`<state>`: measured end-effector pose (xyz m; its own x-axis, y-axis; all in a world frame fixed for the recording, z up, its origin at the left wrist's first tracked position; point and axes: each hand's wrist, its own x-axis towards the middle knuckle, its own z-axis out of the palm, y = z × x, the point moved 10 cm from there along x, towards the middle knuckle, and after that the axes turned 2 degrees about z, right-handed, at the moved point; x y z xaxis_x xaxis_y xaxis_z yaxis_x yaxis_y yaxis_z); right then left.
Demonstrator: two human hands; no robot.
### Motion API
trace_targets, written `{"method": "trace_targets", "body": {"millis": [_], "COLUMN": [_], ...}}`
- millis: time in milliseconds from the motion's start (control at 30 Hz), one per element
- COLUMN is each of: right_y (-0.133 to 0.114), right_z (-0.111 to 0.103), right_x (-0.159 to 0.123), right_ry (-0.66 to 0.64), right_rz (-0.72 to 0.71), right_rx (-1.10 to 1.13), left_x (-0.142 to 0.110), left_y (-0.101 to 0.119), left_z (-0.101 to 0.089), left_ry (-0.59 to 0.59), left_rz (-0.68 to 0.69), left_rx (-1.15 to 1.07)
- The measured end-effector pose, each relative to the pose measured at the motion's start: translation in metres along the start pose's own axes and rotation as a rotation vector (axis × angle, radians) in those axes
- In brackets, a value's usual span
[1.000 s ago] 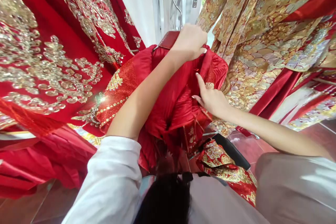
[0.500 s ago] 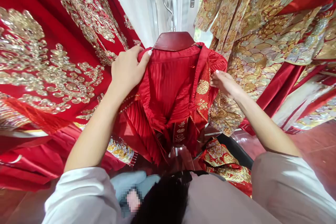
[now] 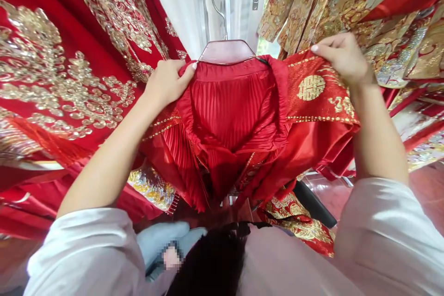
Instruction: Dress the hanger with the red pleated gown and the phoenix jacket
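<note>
A red pleated skirt with gold-embroidered panels hangs in front of me on a dark red hanger with a metal hook. At the left end of its waistband, my left hand is closed on the cloth, thumb on the near side. My right hand pinches the top edge of an embroidered red panel and holds it stretched out to the right. A round gold emblem shows on that panel. The skirt's lower part falls in folds and is partly hidden.
On the left hangs a red garment thick with gold sequins. Gold patterned garments hang at the right. A red and gold cloth lies below beside a black bar. Behind the hanger stands a white door frame.
My right hand has moved right and up, drawing the embroidered panel out from its folds. The waistband opens wider. My left hand keeps its grip at nearly the same place.
</note>
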<state>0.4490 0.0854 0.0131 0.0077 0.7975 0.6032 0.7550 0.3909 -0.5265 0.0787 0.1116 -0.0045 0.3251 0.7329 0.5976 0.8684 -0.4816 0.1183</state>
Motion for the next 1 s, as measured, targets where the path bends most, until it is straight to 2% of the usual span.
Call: {"method": "trace_targets", "body": {"millis": [100,167,233,333,433,500,533,600,667,733,767,833,900,1000], "right_y": [0.034,0.042,0.038,0.010,-0.023,-0.034,-0.037,-0.039,-0.037,-0.036,-0.037,-0.040,-0.046,-0.063], "right_z": [0.053,0.079,0.078,0.059,0.052,0.054,0.057,0.068,0.079,0.088,0.091,0.091,0.085,0.082], "right_x": [0.003,-0.004,-0.009,-0.017,-0.022,-0.018,-0.013,-0.003,0.005,0.005,0.002,-0.004,-0.006,0.004], "right_ry": [-0.199,-0.270,-0.184,-0.087,-0.040,0.046,0.081,0.103,0.056,-0.050,-0.108,-0.175,-0.164,-0.097], "right_rz": [0.187,0.200,0.139,-0.040,-0.202,-0.231,-0.229,-0.216,-0.206,-0.212,-0.219,-0.230,-0.222,-0.214], "right_rx": [0.096,0.115,0.154,0.283,0.209,0.093,0.057,0.015,0.017,0.037,0.045,0.043,0.018,-0.047], "left_x": [-0.004,-0.012,-0.022,-0.031,-0.023,-0.011,-0.004,0.009,0.012,0.010,0.008,0.004,-0.003,-0.007], "left_y": [-0.004,-0.005,-0.004,-0.006,-0.020,-0.032,-0.038,-0.049,-0.053,-0.053,-0.053,-0.053,-0.047,-0.033], "left_z": [-0.002,-0.008,-0.013,-0.015,-0.013,-0.011,-0.007,0.008,0.027,0.033,0.029,0.016,0.005,0.001], "left_ry": [0.014,0.045,0.082,0.100,0.091,0.074,0.040,-0.098,-0.284,-0.372,-0.351,-0.237,-0.133,-0.045], "left_rz": [0.080,0.132,0.180,0.213,0.141,0.059,0.011,-0.114,-0.240,-0.287,-0.279,-0.227,-0.156,-0.099], "left_rx": [-0.069,-0.076,-0.064,-0.082,-0.155,-0.258,-0.329,-0.478,-0.583,-0.611,-0.587,-0.483,-0.351,-0.181]}}
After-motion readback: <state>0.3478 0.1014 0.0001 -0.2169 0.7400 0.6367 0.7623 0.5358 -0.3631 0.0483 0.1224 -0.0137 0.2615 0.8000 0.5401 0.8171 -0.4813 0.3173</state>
